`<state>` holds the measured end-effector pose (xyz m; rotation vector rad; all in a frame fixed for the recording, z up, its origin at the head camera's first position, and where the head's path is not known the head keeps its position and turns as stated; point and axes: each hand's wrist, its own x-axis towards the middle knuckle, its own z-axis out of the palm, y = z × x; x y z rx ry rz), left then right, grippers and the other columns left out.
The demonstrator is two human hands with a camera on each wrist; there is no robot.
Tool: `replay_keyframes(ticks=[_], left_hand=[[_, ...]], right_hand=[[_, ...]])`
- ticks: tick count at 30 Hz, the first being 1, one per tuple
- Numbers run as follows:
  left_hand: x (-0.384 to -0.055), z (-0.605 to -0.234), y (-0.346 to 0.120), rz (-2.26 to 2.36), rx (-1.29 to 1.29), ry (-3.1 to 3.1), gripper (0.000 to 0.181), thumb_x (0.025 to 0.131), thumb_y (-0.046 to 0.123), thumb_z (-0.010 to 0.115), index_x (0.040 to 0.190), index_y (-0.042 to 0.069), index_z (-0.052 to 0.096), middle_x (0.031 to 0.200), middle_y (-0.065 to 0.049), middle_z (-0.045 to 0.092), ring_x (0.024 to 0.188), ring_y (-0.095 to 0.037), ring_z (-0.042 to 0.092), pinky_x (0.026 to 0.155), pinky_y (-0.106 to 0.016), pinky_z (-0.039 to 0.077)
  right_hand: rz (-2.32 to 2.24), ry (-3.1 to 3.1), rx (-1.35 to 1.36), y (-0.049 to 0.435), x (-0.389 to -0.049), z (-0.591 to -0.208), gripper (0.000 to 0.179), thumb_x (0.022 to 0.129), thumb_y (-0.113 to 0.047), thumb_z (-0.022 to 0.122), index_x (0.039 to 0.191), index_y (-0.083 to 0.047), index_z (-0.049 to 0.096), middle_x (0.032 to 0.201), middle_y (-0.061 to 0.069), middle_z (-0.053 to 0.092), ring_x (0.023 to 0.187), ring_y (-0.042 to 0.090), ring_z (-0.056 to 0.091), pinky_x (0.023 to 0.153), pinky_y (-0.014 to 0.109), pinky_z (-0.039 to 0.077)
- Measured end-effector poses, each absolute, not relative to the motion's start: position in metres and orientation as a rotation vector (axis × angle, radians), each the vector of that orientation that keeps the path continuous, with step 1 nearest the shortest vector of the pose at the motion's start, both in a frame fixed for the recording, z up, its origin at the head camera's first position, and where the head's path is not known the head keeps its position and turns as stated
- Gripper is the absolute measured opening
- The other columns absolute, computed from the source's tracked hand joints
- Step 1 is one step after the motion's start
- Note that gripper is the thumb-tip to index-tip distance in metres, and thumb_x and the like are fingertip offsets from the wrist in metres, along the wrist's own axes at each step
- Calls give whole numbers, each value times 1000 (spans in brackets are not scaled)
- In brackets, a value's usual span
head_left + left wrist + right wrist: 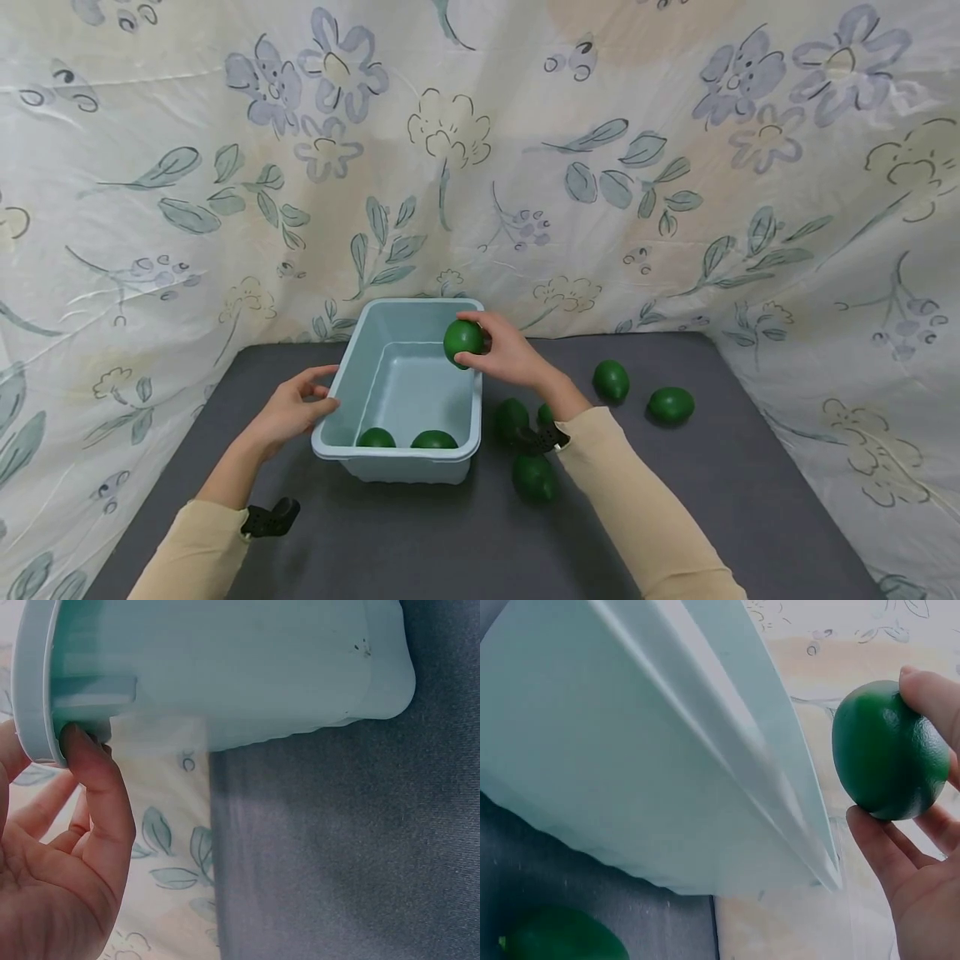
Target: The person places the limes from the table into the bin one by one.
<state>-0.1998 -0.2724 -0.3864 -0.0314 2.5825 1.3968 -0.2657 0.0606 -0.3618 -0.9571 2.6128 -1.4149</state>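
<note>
A light blue plastic bin (408, 392) stands on the table. My left hand (292, 407) pinches its left rim; in the left wrist view the thumb (97, 780) tucks under that rim. My right hand (506, 350) holds a glossy dark green avocado (462, 340) between thumb and fingertips, over the bin's far right rim. The same held avocado (885, 750) shows up close in the right wrist view. Inside the bin, at the near end, lie an avocado (377, 437) and another avocado (433, 440), both partly hidden by the near wall.
Right of the bin, under my right forearm, sit an avocado (512, 419), a mostly hidden avocado (545, 413) and a nearer avocado (534, 477). Farther right lie an avocado (611, 381) and another avocado (671, 406). A floral curtain (480, 167) hangs behind the dark grey table (420, 550).
</note>
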Motion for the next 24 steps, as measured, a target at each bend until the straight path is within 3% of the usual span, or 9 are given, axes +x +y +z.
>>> replay_keyframes(ticks=[24], left_hand=[[-200, -387, -271, 1399, -46, 2587, 62, 88, 12, 58, 143, 11, 29, 105, -17, 49, 78, -21, 56, 62, -33, 50]], right_hand=[[-1353, 2576, -984, 16, -266, -359, 58, 84, -21, 67, 136, -13, 42, 131, 8, 42, 106, 18, 50, 78, 24, 48]])
